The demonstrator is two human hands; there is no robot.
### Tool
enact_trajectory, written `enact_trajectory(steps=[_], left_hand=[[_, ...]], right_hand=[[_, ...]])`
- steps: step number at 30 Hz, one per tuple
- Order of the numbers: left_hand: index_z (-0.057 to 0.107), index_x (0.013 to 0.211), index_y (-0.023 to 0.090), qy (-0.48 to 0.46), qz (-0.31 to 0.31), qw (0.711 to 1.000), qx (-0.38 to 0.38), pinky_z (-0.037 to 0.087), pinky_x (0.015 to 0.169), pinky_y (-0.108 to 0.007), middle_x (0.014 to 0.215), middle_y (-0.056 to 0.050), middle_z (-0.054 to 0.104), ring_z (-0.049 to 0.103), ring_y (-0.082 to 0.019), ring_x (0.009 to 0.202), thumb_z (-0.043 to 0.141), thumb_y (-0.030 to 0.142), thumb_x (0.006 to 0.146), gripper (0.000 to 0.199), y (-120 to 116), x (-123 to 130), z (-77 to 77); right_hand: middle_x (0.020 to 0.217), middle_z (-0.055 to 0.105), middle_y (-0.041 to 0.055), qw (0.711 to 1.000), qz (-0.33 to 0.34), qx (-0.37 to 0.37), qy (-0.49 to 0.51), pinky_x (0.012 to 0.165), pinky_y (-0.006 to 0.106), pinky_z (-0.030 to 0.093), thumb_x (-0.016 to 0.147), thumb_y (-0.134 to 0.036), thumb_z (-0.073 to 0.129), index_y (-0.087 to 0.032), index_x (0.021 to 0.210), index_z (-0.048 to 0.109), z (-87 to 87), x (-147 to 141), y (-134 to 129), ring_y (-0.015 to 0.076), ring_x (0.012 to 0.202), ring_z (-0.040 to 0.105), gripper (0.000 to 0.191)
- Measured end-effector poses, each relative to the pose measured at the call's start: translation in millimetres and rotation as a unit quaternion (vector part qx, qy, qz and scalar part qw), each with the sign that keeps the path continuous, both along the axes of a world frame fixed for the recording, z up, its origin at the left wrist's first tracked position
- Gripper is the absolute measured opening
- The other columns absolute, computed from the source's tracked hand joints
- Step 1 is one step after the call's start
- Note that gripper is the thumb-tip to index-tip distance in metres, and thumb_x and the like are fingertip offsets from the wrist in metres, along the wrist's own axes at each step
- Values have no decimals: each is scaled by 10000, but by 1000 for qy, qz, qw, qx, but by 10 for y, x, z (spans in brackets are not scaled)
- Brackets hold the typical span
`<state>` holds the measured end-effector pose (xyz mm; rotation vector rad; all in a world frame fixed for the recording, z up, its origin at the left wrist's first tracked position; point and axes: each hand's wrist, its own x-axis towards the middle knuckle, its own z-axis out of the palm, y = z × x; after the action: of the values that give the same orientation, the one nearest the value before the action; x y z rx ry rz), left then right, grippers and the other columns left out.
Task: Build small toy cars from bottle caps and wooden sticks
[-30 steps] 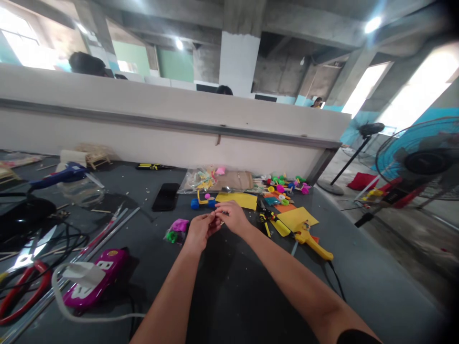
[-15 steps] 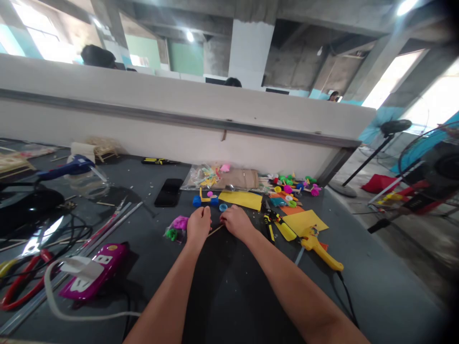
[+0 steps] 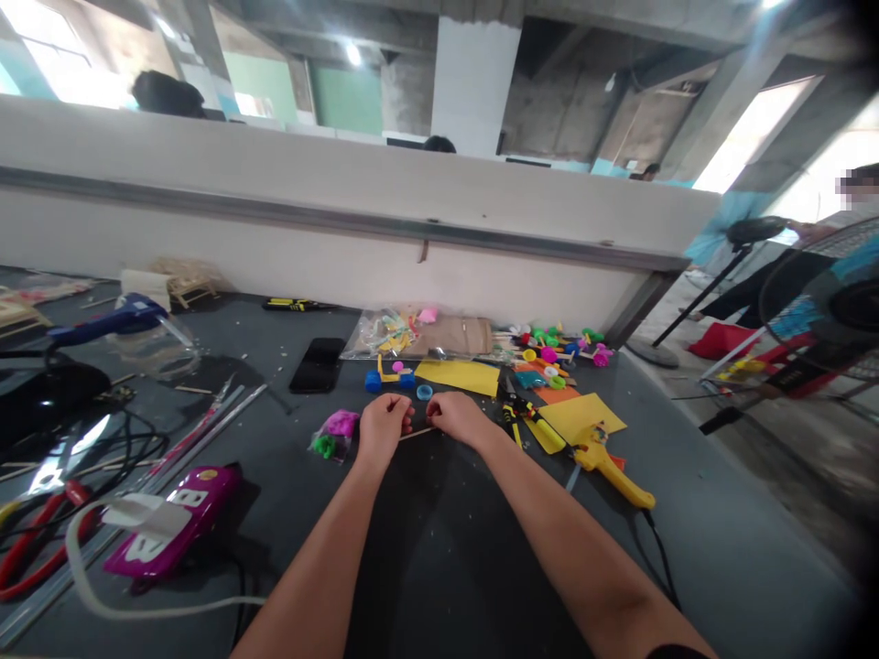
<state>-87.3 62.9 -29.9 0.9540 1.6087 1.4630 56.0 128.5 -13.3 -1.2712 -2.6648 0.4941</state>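
Note:
My left hand (image 3: 385, 423) is closed, fingertips pinched together just above the dark table; what it may hold is too small to make out. To its right my right hand (image 3: 454, 416) has its fingers curled together, their contents hidden. A thin wooden stick (image 3: 417, 433) lies between the two hands, below the fingertips. Just beyond them sits a small blue ring (image 3: 424, 392). The small blue and yellow assembly (image 3: 390, 377) stands behind my left hand. A bag of pink and green putty (image 3: 336, 432) lies left of that hand.
Yellow sheets (image 3: 583, 419), black-yellow pliers (image 3: 512, 403) and a yellow glue gun (image 3: 614, 471) lie to the right. A black phone (image 3: 317, 364), magenta power strip (image 3: 175, 522) and blue glue gun (image 3: 116, 318) are left. A low partition (image 3: 343, 174) stands behind; a person is at far right.
My hands have moved slightly apart, and more of the stick shows between them. The camera view has shifted a little. A person has come into view at the far right.

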Motion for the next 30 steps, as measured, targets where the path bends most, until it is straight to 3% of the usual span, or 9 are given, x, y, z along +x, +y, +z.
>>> enact_trajectory(steps=[6, 10, 15, 22, 30], left_hand=[[638, 736, 163, -42, -6, 999, 1, 499, 524, -254, 680, -30, 656, 594, -144, 581, 610, 245, 678, 104, 13, 2, -13], [652, 733, 158, -66, -15, 998, -6, 502, 528, -255, 674, -33, 662, 607, -153, 600, 642, 251, 658, 120, 3, 13, 28], [646, 708, 143, -113, -40, 993, -22, 521, 560, -269, 629, -25, 644, 609, -144, 581, 673, 325, 657, 191, -42, 56, 84], [677, 810, 122, -231, -71, 969, -44, 533, 620, -246, 744, -62, 680, 640, -143, 689, 721, 311, 653, 249, -83, 113, 133], [679, 748, 116, -232, -83, 969, -6, 511, 590, -209, 645, -14, 632, 575, -86, 583, 755, 319, 614, 255, -109, 120, 165]], right_hand=[[730, 684, 38, 997, -33, -51, 51, 625, 249, 358, 642, -218, 633, -210, 682, 685, -55, 9, 15, 182, 736, 610, 65], [693, 665, 34, 980, -64, -90, 163, 648, 260, 360, 617, -204, 618, -193, 648, 671, -32, -3, -10, 177, 723, 584, 63], [716, 650, 6, 911, -92, -200, 349, 584, 230, 378, 708, -358, 567, -169, 799, 669, 24, -31, 11, 112, 616, 537, 233], [594, 579, -24, 794, -122, -354, 479, 467, 215, 303, 609, -433, 683, -157, 782, 678, -85, -123, -50, 59, 463, 412, 326], [591, 597, -20, 729, -130, -399, 541, 442, 198, 263, 566, -362, 746, -164, 730, 683, -84, -164, -118, 64, 482, 444, 265]])
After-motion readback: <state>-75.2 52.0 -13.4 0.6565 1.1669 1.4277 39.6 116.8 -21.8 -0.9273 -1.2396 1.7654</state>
